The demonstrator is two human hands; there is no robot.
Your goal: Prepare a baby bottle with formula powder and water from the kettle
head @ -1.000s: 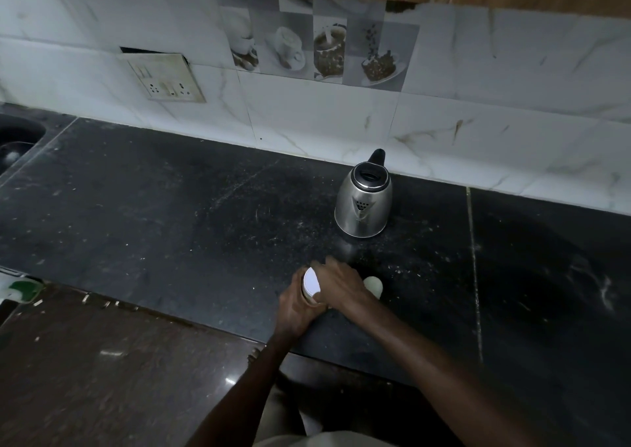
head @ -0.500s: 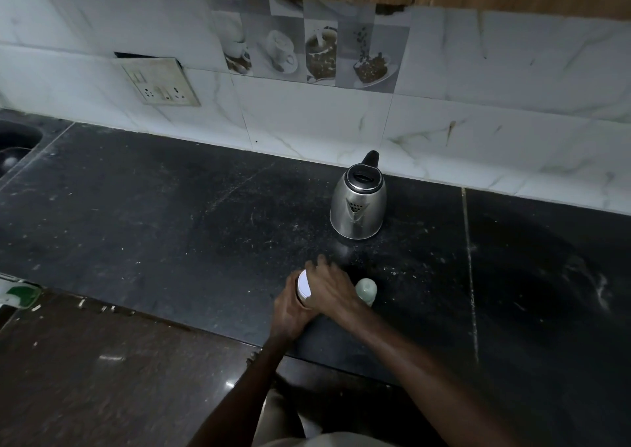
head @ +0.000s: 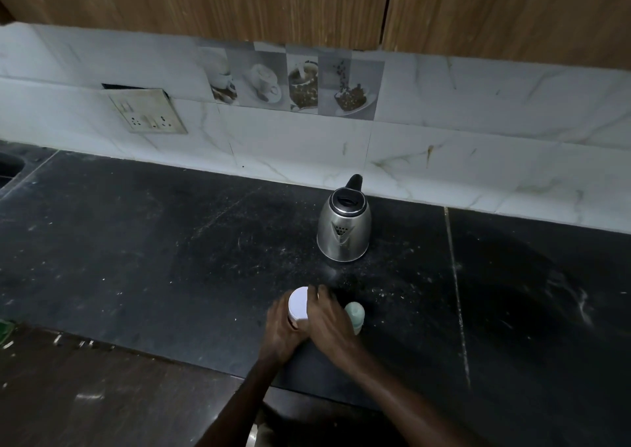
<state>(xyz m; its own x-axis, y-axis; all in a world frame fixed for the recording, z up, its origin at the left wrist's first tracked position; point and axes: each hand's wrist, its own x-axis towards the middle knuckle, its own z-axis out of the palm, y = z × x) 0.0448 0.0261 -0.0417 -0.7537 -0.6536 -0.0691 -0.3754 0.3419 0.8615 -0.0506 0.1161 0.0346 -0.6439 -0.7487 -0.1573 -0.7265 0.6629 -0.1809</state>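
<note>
Just beside bottle (head: 355, 314), left hand (head: 280, 332) grips white-lidded container (head: 297, 305); right hand (head: 328, 318) curls over it.

The desk (head: 136, 242) is black stone with pale specks and thin light scratches, and one pale seam line crosses it on the right. The kettle (head: 343, 233) is shiny silver metal with a black lid and a black handle. The jar (head: 297, 305) is plain white on top. The baby bottle (head: 355, 312) has a pale green cap. The wall tiles (head: 478, 160) are white with grey and brownish veins, like marble. The picture tiles (head: 293, 83) show cups and coffee in grey, white and brown. The cupboards (head: 239, 3) are brown with wood grain. The switch plate (head: 146, 112) is dull beige.
</note>
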